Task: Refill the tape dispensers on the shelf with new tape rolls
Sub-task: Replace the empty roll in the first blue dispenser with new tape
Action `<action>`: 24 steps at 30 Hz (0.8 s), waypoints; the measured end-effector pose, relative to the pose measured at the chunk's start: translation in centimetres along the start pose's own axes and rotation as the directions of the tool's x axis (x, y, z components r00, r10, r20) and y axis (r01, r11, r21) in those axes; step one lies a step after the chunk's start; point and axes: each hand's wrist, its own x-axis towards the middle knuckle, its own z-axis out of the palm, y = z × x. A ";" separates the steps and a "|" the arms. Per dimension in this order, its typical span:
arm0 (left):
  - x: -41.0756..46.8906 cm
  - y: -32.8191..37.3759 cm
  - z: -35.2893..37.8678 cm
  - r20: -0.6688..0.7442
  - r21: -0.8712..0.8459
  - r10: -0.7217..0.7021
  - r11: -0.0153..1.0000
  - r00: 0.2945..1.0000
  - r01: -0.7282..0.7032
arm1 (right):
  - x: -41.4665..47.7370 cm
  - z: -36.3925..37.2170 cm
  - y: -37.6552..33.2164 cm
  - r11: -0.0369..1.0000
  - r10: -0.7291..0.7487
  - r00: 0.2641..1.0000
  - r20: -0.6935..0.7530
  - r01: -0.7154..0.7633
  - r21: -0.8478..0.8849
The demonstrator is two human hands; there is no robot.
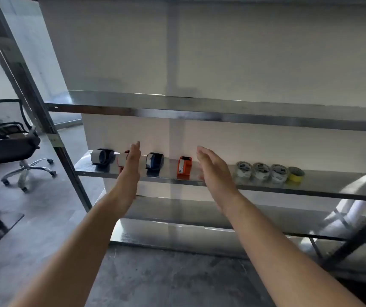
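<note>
Several tape dispensers stand in a row on the metal shelf (324,183): a black one (102,157) at the left, a red one (122,161) partly hidden behind my left hand, a blue-black one (154,165) and an orange one (184,167). To the right sit three clear tape rolls (260,172) and a yellow roll (295,173). My left hand (132,165) is flat, fingers extended, in front of the red dispenser and holds nothing. My right hand (215,168) is open, just right of the orange dispenser, and empty.
An upper shelf (199,107) runs above and a lower shelf (199,227) below. The rack's slanted upright post (44,120) stands at the left. A black office chair (11,142) is on the grey floor further left. A diagonal brace (355,238) crosses at the right.
</note>
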 end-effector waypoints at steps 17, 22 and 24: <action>2.6 0.0 -13.1 -0.033 0.054 -0.118 0.991 0.992 0.119 | 6.2 16.3 1.1 0.992 0.081 0.994 0.068 -0.087 0.089; 4.7 0.0 -18.4 -0.018 0.048 -0.088 0.995 0.996 0.089 | 7.9 22.3 1.1 0.993 0.095 0.990 0.106 -0.102 0.061; 5.7 -0.2 -20.1 -0.060 0.039 -0.095 0.995 0.994 0.097 | 8.7 24.4 1.0 0.993 0.101 0.989 0.112 -0.108 0.056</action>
